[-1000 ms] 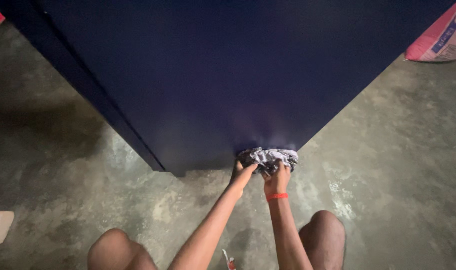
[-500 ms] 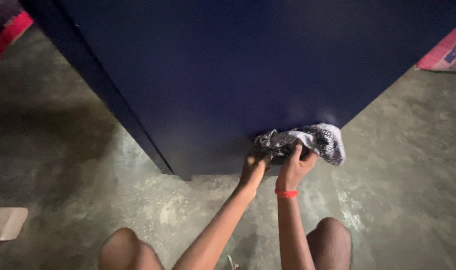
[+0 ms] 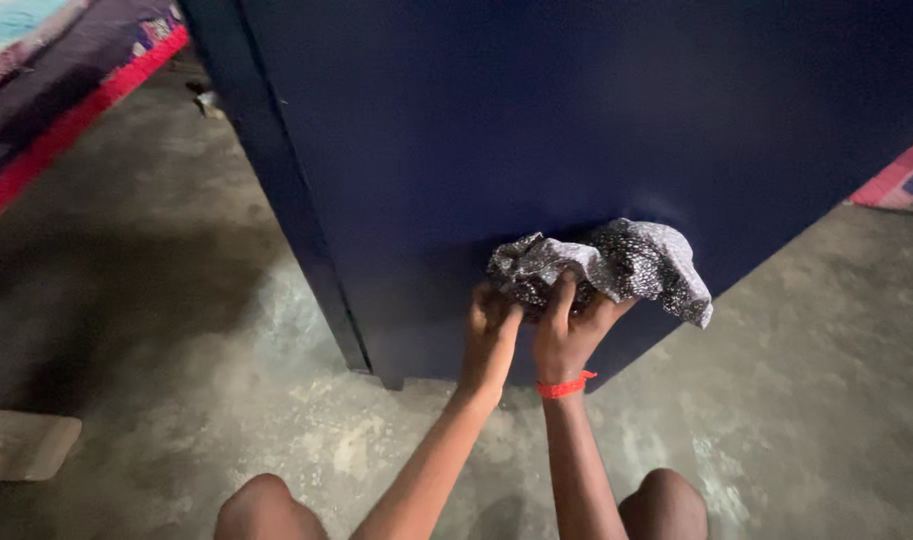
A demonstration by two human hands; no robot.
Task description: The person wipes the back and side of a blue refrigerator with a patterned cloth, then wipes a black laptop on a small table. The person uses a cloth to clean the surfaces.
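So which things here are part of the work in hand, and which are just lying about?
In hand:
- speckled grey cloth, gripped by left hand and right hand
- dark blue cabinet, cloth pressed on it

Lying about:
- red-edged mat
- pink sack
- pale block on concrete floor

Both hands' fingers (image 3: 565,296) press speckled rag (image 3: 617,262) vs dark blue cabinet (image 3: 537,130).
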